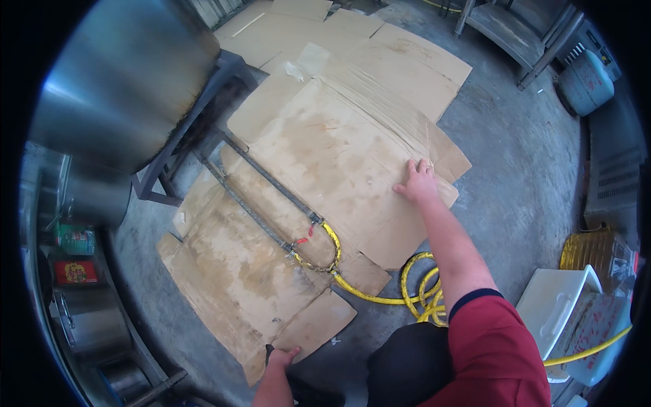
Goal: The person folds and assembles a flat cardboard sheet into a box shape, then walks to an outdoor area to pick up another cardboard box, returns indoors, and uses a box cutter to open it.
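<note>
Large flattened sheets of brown cardboard (366, 169), stained in places, lie overlapping on the floor. My right hand (419, 182) rests with spread fingers on the right edge of the upper sheet. Down by the near edge, my left hand (279, 359) grips the corner of the lower cardboard sheet (237, 292); its fingers are partly hidden. A small dark thing (269, 351) shows beside that hand, too unclear to name. Across the cardboard run two dark metal pipes (261, 173) with red valve levers (302, 241), joined to a yellow hose (366, 296).
A big steel vat (129, 81) stands on a dark metal frame (183, 129) at upper left. Steel pots (95, 329) line the left. To the right are gas cylinders (586, 81), a white plastic bin (553, 305) and a jug of yellow oil (590, 251). A steel table (508, 34) stands far right.
</note>
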Tool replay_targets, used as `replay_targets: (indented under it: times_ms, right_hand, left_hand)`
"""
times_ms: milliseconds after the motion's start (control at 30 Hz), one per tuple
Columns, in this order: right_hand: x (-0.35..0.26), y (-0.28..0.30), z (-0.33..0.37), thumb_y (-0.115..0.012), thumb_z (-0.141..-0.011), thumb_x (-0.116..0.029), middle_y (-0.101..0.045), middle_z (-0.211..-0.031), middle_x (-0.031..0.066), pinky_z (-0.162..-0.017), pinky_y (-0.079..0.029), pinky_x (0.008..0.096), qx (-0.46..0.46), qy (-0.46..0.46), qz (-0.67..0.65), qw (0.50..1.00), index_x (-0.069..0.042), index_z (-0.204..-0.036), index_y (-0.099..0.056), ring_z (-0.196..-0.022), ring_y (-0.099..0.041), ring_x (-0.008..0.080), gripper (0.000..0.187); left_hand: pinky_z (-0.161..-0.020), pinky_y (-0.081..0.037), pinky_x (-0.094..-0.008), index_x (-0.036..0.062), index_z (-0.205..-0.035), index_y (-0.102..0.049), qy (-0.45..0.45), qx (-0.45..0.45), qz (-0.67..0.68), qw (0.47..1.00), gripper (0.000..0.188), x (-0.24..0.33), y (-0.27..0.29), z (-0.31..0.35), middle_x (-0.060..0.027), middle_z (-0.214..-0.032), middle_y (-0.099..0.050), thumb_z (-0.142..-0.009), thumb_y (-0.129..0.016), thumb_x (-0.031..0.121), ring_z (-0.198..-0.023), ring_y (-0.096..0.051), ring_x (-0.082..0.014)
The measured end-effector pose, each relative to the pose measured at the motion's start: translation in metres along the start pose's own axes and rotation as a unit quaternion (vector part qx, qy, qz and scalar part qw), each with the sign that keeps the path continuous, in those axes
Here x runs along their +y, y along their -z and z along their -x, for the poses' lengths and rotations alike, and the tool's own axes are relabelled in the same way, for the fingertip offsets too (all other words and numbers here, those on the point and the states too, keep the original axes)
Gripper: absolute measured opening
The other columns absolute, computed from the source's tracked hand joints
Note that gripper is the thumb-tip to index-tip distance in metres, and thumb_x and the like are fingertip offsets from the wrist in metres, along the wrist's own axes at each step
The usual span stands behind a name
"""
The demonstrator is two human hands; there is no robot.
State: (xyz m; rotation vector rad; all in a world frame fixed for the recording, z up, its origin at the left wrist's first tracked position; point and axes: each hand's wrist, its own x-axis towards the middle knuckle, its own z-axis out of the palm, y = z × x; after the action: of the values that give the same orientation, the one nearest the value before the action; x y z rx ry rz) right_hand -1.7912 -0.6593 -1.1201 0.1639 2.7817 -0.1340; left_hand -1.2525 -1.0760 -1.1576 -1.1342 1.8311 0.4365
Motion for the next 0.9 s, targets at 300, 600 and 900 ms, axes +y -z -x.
replay_targets:
  times_ms: [300,600,900]
  right_hand:
    - [0.008,0.160,0.326,-0.071,-0.087,-0.030,-0.069,-0.105,0.0212,-0.086,-0.054,0.0439,-0.132,0.218,-0.373,0.892,0.000,-0.124,-0.062,-0.096,-0.067,0.0372,0.048]
    - [0.020,0.240,0.497,-0.063,-0.087,-0.016,-0.067,-0.081,0.0161,-0.071,-0.051,0.0483,0.038,0.153,-0.237,0.959,-0.005,-0.088,-0.063,-0.075,-0.065,0.0370,0.011]
    - [0.098,0.429,0.653,-0.060,-0.089,-0.022,-0.068,-0.089,0.0217,-0.083,-0.052,0.0501,-0.146,-0.020,-0.237,0.960,-0.004,-0.104,-0.063,-0.090,-0.066,0.0405,0.023]
  left_hand:
    - [-0.044,-0.038,-0.0354,0.0079,-0.065,-0.059,-0.119,-0.188,0.119,0.968,0.060,0.059,0.114,0.065,-0.0053,-0.057,-0.054,-0.093,-0.056,0.061,-0.047,-0.049,-0.0176]
    - [-0.053,-0.040,-0.0367,0.0053,-0.066,-0.058,-0.142,-0.235,-0.036,0.961,0.062,0.037,0.251,0.378,-0.0056,-0.061,-0.054,-0.093,-0.055,0.062,-0.053,-0.049,-0.0186]
    - [-0.039,-0.025,-0.0330,0.0112,-0.061,-0.050,-0.039,-0.229,0.065,0.970,0.056,-0.121,0.395,0.680,0.0003,-0.051,-0.041,-0.093,-0.059,0.056,-0.039,-0.035,-0.0139]
